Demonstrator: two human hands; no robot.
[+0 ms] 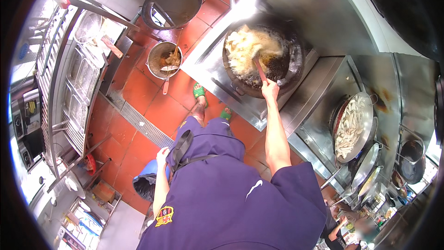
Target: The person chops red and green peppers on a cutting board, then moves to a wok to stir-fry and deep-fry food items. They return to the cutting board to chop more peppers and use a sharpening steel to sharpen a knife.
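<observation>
My right hand [270,90] grips the reddish handle [260,69] of a cooking utensil. Its head is hidden in the foam inside a large dark wok [296,62]. Pale pieces [239,43] bubble in oil on the wok's far left side, and darker oil shows towards the right. The wok sits in a stainless-steel stove [210,60]. Down by my left hip hangs my left hand [162,156], with its fingers curled near the hem of my dark top. Beside that hand stands a blue bin [149,172] with a black liner.
On the red tiled floor [156,93] stand a metal pot [151,63] with a strainer ladle and a wide dark pan of liquid [180,0]. A bowl of pale strips [353,125] sits on the right counter. A slatted rack [59,76] lines the left. Another person [334,231] stands lower right.
</observation>
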